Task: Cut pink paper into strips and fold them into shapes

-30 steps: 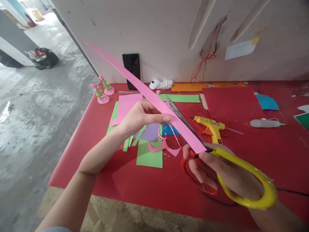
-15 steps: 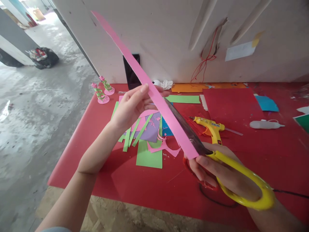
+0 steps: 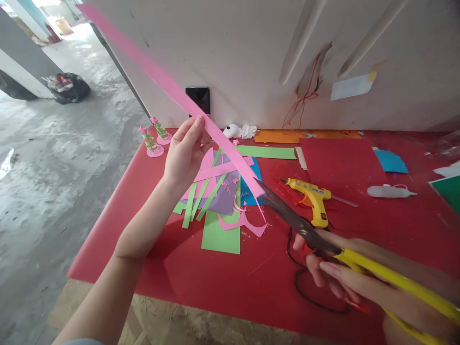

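Observation:
A long pink paper strip slants across the head view, from the upper left down to the middle. My left hand pinches it near its middle, thumb on top. In my right hand is a pair of scissors with yellow and red handles. Their dark blades point up and left, with the tips at the strip's lower end. Whether the tips touch the paper I cannot tell. Below the strip lie green paper strips, purple paper and a pink cut-out scrap.
A yellow glue gun with a dark cord lies right of the paper pile. Farther right is a white squeeze bottle. Two small paper flowers on round bases stand at the back left. A dark phone leans on the wall.
My right hand has let go of the strip's lower end and moved right and down with the scissors. The strip's upper end has swung left; my left hand has shifted slightly left.

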Tool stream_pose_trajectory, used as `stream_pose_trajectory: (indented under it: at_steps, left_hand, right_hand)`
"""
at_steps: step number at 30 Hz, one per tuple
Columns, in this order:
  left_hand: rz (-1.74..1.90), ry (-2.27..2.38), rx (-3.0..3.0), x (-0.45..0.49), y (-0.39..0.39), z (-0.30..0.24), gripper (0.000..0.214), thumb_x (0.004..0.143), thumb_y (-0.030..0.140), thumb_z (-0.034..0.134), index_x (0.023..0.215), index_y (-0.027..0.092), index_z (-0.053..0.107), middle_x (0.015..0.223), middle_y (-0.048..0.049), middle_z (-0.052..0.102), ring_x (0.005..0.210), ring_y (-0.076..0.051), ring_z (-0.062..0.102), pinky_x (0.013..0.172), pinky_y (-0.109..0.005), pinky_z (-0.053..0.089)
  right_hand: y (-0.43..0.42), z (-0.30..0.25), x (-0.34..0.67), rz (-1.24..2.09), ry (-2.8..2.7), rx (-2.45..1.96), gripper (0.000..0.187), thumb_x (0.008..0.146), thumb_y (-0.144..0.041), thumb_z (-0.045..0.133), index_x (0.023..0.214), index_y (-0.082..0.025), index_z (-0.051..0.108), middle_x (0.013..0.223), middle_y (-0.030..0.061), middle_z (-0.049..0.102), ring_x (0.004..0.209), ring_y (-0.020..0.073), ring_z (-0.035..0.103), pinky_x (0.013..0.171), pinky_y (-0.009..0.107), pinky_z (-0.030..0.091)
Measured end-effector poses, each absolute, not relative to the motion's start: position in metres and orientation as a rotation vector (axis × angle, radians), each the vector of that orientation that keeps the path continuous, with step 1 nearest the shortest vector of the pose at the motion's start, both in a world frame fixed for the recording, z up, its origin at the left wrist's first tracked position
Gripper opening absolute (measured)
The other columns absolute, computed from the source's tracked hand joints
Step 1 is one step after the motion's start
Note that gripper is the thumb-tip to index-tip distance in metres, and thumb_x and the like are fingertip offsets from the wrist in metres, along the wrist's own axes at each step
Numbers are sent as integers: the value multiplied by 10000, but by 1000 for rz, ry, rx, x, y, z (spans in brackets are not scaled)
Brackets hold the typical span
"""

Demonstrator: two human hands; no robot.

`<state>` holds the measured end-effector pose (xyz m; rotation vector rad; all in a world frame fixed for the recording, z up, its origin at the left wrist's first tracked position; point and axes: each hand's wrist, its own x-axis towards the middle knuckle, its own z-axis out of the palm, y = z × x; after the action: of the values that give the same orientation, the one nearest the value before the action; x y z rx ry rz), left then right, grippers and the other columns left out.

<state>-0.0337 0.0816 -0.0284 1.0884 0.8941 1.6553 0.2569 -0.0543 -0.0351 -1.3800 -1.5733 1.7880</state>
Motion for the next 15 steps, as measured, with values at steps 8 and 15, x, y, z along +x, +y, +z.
stream_pose_trajectory:
  at_steps: [8,15]
  left_hand:
    - [1777,1086,1235,-31,89,-49,82,777,287,719,766,206,725,742,7,743,619,-89,681,550,-177,553]
    - [1555,1121,1719,-14,68,-61,297,795,150,624,1050,248,740,988,3,775,882,-146,735,819,-270,619]
  right_hand:
    - [-17,-16,228,1492,-1439,-1309,330,859,-543,540,912,-217,532,571,-8,553,430,119,503,404,256,446]
    - [3,-36,204,1349,-1317,-1254,232,786,-394,628,863,-213,505,542,-44,548,450,99,473,483,263,444]
